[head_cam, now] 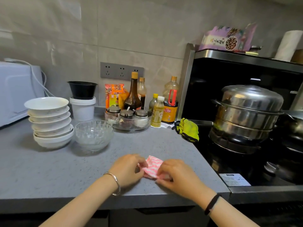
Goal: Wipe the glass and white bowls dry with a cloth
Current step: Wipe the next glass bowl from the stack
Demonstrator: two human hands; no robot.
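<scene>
A pink and white striped cloth lies folded on the grey counter near its front edge. My left hand pinches the cloth's left side, and my right hand pinches its right side. Behind the cloth to the left stands a stack of glass bowls. Left of those is a stack of several white bowls. Neither stack is touched by my hands.
A white microwave stands at the far left. Bottles, spice jars in a glass dish and a white tub with a black bowl line the wall. A yellow-green rag lies by the black stove, which carries a steel steamer pot.
</scene>
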